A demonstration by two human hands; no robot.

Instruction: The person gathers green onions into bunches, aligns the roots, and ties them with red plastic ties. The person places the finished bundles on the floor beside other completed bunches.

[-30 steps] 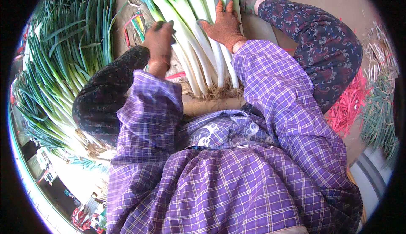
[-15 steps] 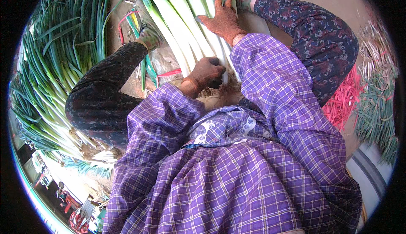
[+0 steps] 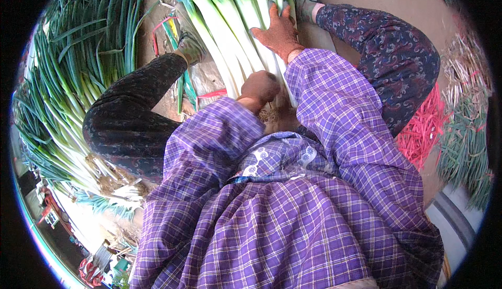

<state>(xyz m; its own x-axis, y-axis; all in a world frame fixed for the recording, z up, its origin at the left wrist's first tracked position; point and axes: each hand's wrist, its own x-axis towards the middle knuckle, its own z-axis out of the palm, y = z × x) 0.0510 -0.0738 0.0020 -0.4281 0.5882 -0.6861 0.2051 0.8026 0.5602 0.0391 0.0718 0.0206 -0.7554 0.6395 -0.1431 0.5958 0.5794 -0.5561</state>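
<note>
The left hand (image 3: 260, 87) has left its earlier position high on the leek bundle (image 3: 230, 33), where it lay flat beside the right hand one second ago. It has moved down to the white root end of the bundle, close to the body, and is now curled there. The left forearm has drawn back accordingly.

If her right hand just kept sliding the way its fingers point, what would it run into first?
The right hand lies flat on the bundle of leeks, fingers pointing along the stalks toward their green tops. It would likely just meet more leek; nothing else shows in that line, though depth is hard to judge.
</note>
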